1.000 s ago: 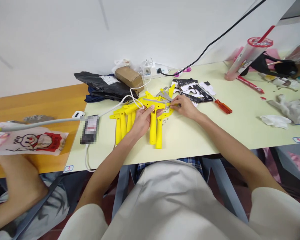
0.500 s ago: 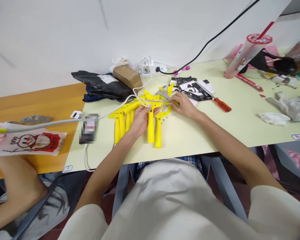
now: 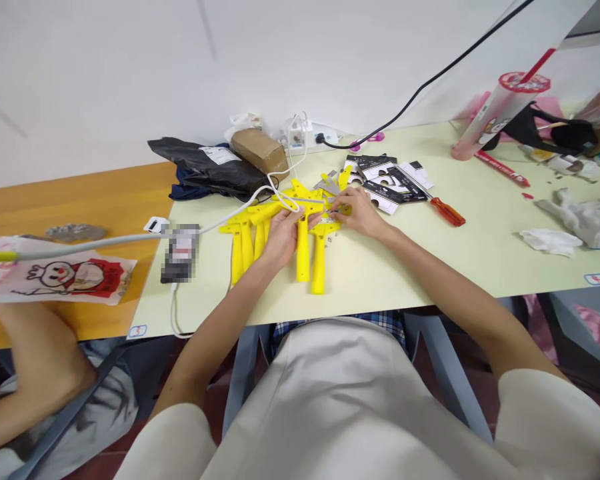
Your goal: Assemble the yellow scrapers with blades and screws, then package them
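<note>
My left hand (image 3: 281, 239) is closed around a yellow scraper (image 3: 303, 250), its handle pointing toward me and a metal strip across its head. My right hand (image 3: 357, 212) is just to the right, its fingertips pinched over small metal screws (image 3: 330, 217) lying by the scraper heads. Whatever those fingertips hold is too small to make out. Beneath the hands lies another yellow scraper (image 3: 319, 263). More yellow scrapers (image 3: 241, 250) lie in a pile left of my left hand. Flat grey metal blades (image 3: 330, 184) rest behind the right fingers.
Black-and-white cards (image 3: 393, 183) and a red-handled screwdriver (image 3: 448, 212) lie to the right. A white cable (image 3: 240, 215) crosses above the pile. Behind are a black plastic bag (image 3: 210, 167), a cardboard box (image 3: 260, 152) and a power strip (image 3: 325, 135). Another person's arm (image 3: 45, 353) is at left.
My right fingers have shifted slightly left and down, from beside the metal blades to the small screws. My left hand keeps its hold on the scraper. The view has shifted slightly.
</note>
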